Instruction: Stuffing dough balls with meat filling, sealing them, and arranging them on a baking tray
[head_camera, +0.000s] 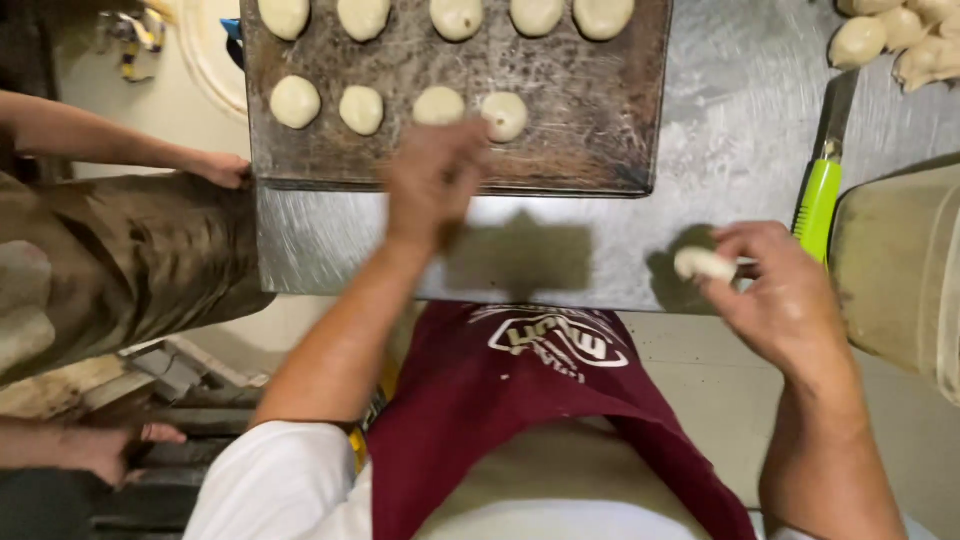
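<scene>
The left hand (432, 180) sits in the middle of the frame, blurred, hovering over the near edge of a dark, worn baking tray (600, 120). Whether its grip is spread or pressed together I cannot tell, and whether it touches anything is hidden by the blur. Just above it, at the centre of the frame, lies a row of four flattened dough rounds (361, 109); the two nearest the hand are partly covered by its fingers. A second row of five rounds (457, 17) lines the upper edge of the frame.

The right hand (785, 300) is at the right of the frame, above the front edge of the metal desk (720, 130). Its grip pinches a small pale dough piece (703, 264) between thumb and fingertips.

Just beyond that hand a scraper with a bright green handle (818, 208) lies on the desk, blade pointing to the upper right. More dough lumps (900, 35) are heaped in the upper right corner. A large pale tub (895, 270) stands at the right edge.

At the left, another person's hand (222, 168) rests at the tray's left corner.
</scene>
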